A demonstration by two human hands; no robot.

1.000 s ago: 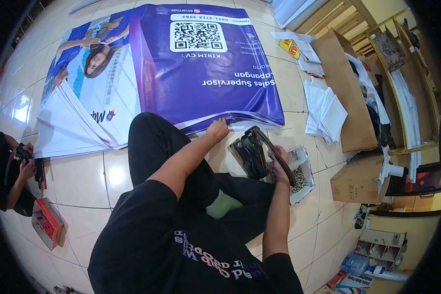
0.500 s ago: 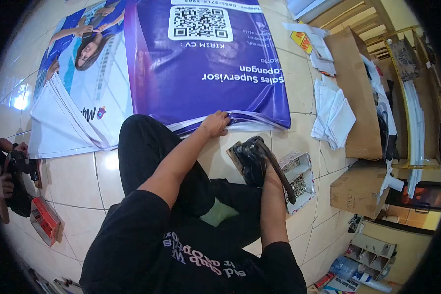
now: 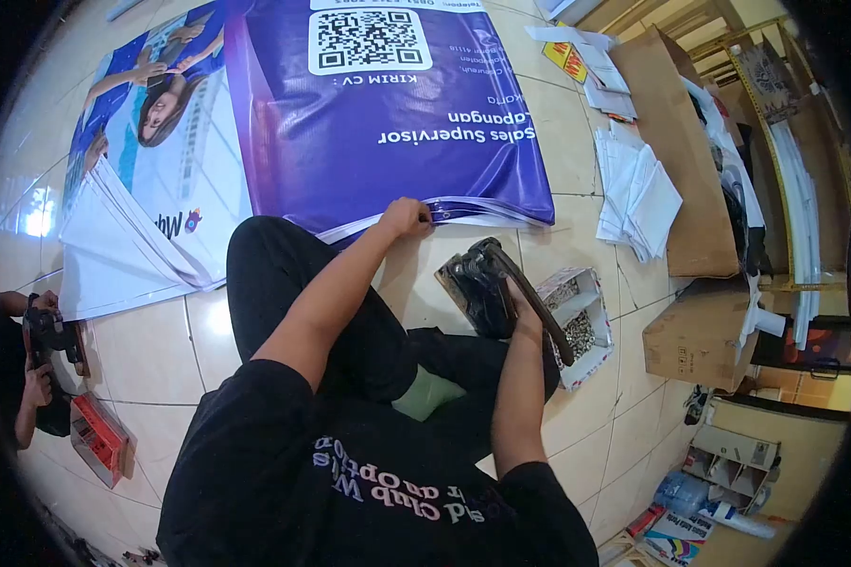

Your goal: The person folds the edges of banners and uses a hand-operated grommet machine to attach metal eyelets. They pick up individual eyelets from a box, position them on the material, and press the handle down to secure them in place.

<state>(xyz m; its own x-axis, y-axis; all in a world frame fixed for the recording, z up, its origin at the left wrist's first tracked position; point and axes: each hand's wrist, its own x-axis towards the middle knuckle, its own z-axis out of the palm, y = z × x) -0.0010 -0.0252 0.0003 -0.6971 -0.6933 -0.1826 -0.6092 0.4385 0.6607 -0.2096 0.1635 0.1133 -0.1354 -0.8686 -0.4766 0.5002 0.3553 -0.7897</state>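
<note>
My left hand (image 3: 408, 217) is closed on the folded near edge of a purple printed banner (image 3: 321, 180), which lies flat on the floor. Small metal eyelets seem to show in the hem just right of my fingers. To the right, a dark hand-operated press (image 3: 475, 288) with a long curved lever, apparently an eyelet press, stands on a wooden base. My right hand (image 3: 522, 304) is at its lever, fingers partly hidden behind it. Beside the press is a divided box (image 3: 586, 367) of small metal pieces.
Left of the purple banner lies another banner (image 3: 175, 203) with a folded corner. White sheets (image 3: 633, 194) and cardboard boxes (image 3: 695, 345) are at right. At far left, another person's hands (image 3: 40, 386) hold a dark tool near a red box (image 3: 99, 439).
The view has tilted slightly, moving most of the scene upward. My left hand's fingers have curled closer at the banner edge. My right hand stays at the press and shows more clearly.
</note>
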